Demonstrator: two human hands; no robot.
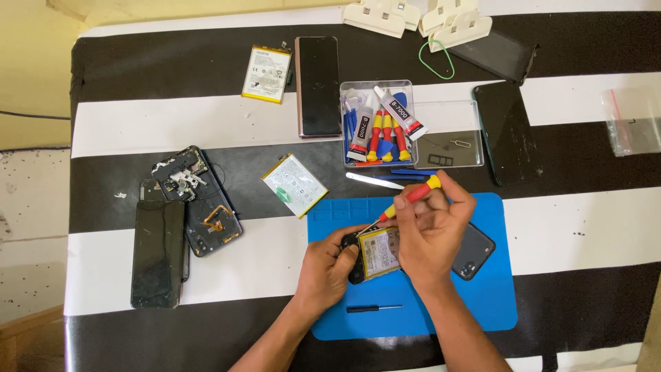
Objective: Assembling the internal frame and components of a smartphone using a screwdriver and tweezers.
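Where stripes run, blue mat [482, 289].

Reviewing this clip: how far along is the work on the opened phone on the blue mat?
Done: the phone lies open on the blue mat, battery exposed; what looks like its back cover lies beside it. In hand: the left hand steadies the phone while the right hand works a red-and-yellow screwdriver at its upper edge. Left: the battery is still seated, and the phone is not closed up.
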